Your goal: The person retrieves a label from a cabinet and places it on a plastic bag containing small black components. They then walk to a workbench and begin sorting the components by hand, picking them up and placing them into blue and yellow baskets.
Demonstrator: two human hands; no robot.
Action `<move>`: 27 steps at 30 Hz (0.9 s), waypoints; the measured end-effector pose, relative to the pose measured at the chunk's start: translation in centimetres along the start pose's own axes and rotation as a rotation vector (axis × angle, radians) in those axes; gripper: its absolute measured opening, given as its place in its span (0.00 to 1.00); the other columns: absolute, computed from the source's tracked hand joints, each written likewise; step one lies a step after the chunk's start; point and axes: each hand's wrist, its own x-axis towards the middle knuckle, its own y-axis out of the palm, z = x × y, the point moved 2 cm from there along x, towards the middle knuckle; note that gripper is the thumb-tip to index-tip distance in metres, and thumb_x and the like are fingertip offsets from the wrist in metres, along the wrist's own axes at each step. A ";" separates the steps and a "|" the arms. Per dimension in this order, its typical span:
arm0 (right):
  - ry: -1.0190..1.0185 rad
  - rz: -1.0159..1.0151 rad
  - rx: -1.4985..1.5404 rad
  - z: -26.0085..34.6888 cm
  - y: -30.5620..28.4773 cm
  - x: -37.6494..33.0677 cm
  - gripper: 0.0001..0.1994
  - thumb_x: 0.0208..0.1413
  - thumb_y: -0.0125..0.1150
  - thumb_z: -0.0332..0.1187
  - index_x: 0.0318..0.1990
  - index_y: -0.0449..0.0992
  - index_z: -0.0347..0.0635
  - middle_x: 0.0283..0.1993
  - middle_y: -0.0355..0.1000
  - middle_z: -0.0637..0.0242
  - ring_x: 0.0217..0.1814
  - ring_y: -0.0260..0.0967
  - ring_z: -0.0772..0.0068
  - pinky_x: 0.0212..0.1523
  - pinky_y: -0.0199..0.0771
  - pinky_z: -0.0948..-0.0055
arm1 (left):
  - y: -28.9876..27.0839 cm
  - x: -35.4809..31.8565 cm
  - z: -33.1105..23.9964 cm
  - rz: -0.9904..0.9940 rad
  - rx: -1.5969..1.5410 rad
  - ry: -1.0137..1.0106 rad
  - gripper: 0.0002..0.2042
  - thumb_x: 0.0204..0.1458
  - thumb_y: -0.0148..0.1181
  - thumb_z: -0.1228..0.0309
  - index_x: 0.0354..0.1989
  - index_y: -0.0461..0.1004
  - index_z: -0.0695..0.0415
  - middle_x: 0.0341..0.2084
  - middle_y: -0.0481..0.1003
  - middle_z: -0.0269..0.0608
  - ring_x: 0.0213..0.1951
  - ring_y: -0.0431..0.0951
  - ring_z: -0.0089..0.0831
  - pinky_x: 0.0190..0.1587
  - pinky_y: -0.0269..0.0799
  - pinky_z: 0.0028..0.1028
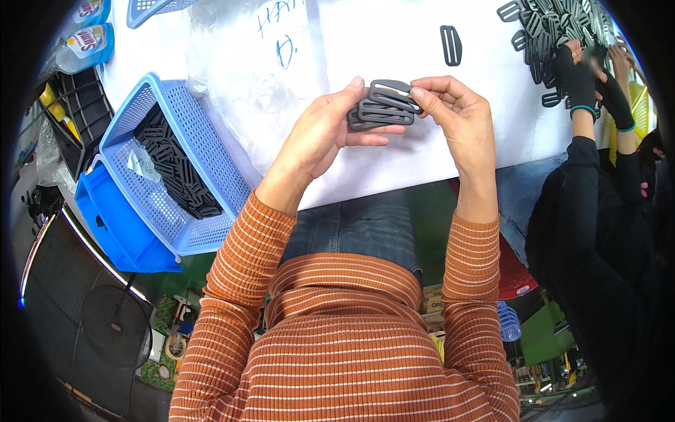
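Several dark grey plastic strap sliders (376, 119) lie in a loose stack on the fingers of my left hand (316, 133), its thumb along their near end. With thumb and fingertips my right hand (460, 116) pinches the right end of the top slider (391, 87), which is tilted over the others. Both hands are over the white table's near edge. Beyond them a single slider (451, 46) lies flat on the white surface.
At left a light blue perforated basket (218, 162) holds many black sliders (169, 158) and a paper slip. Beside it sit a blue bin (126, 228) and bottles (84, 48). A clear plastic bag (225, 84) covers the table's middle. A co-worker's gloved hands (580, 81) touch a slider heap (552, 32).
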 end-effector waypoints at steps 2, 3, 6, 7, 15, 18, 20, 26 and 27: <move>-0.004 0.019 0.001 0.1 0.1 0.0 0.07 0.51 0.61 0.29 0.34 0.77 0.33 0.26 0.74 0.66 0.28 0.68 0.81 0.32 0.69 0.83 | 0.1 -0.1 -0.1 0.003 -0.012 -0.010 0.24 0.62 0.40 0.59 0.51 0.64 0.73 0.41 0.74 0.57 0.40 0.79 0.45 0.36 0.80 0.26; -0.004 0.036 0.004 0.1 0.1 -0.1 0.07 0.51 0.61 0.29 0.34 0.77 0.33 0.26 0.74 0.66 0.28 0.68 0.81 0.32 0.69 0.82 | 0.1 -0.2 0.0 0.000 0.024 0.002 0.23 0.61 0.42 0.60 0.50 0.65 0.72 0.41 0.74 0.57 0.40 0.79 0.44 0.36 0.80 0.26; -0.025 -0.003 -0.092 -0.2 -0.3 0.3 0.10 0.51 0.62 0.33 0.35 0.77 0.34 0.28 0.74 0.65 0.29 0.69 0.78 0.32 0.69 0.80 | -0.1 -0.2 0.2 -0.011 0.075 0.028 0.20 0.60 0.46 0.63 0.50 0.67 0.70 0.40 0.75 0.55 0.39 0.79 0.42 0.36 0.80 0.26; -0.036 -0.031 -0.142 -0.4 -0.7 0.7 0.11 0.51 0.62 0.34 0.36 0.77 0.34 0.29 0.75 0.65 0.29 0.70 0.77 0.32 0.70 0.79 | -0.2 -0.1 0.3 -0.015 0.056 0.031 0.19 0.59 0.47 0.64 0.50 0.67 0.69 0.40 0.75 0.54 0.39 0.79 0.42 0.36 0.80 0.26; -0.198 -0.484 -0.879 -2.2 -3.6 5.0 0.19 0.45 0.66 0.41 0.40 0.74 0.37 0.41 0.69 0.58 0.44 0.69 0.60 0.43 0.69 0.63 | -0.2 -0.5 0.6 -0.050 0.041 0.005 0.18 0.60 0.47 0.64 0.50 0.68 0.68 0.42 0.75 0.53 0.40 0.79 0.40 0.37 0.79 0.27; -0.323 -0.370 -0.843 -4.3 -3.9 5.7 0.13 0.44 0.65 0.34 0.34 0.72 0.38 0.38 0.68 0.59 0.40 0.67 0.59 0.41 0.68 0.64 | -0.2 -0.6 0.7 -0.024 0.019 0.001 0.18 0.60 0.47 0.63 0.50 0.69 0.66 0.41 0.76 0.49 0.41 0.79 0.36 0.40 0.78 0.27; -0.253 -0.414 -0.754 -2.2 -3.0 4.4 0.12 0.42 0.66 0.29 0.34 0.72 0.39 0.35 0.67 0.61 0.37 0.67 0.62 0.38 0.68 0.67 | -0.1 -1.1 0.8 0.002 0.010 -0.022 0.17 0.60 0.47 0.64 0.49 0.70 0.64 0.40 0.76 0.46 0.40 0.78 0.32 0.40 0.77 0.26; -0.204 -0.354 -0.716 -1.5 -3.5 5.6 0.15 0.42 0.66 0.28 0.38 0.71 0.37 0.36 0.69 0.62 0.35 0.68 0.67 0.37 0.69 0.69 | 0.1 -2.1 -1.9 -0.008 -0.038 0.064 0.15 0.60 0.47 0.65 0.46 0.71 0.63 0.38 0.76 0.43 0.41 0.77 0.29 0.42 0.77 0.28; -0.244 -0.341 -0.730 -1.4 -3.6 5.7 0.14 0.42 0.65 0.28 0.38 0.71 0.37 0.35 0.70 0.62 0.34 0.69 0.67 0.36 0.69 0.70 | 0.1 -2.2 -2.2 0.000 -0.044 0.078 0.15 0.60 0.47 0.65 0.47 0.71 0.64 0.39 0.76 0.44 0.41 0.77 0.29 0.42 0.77 0.29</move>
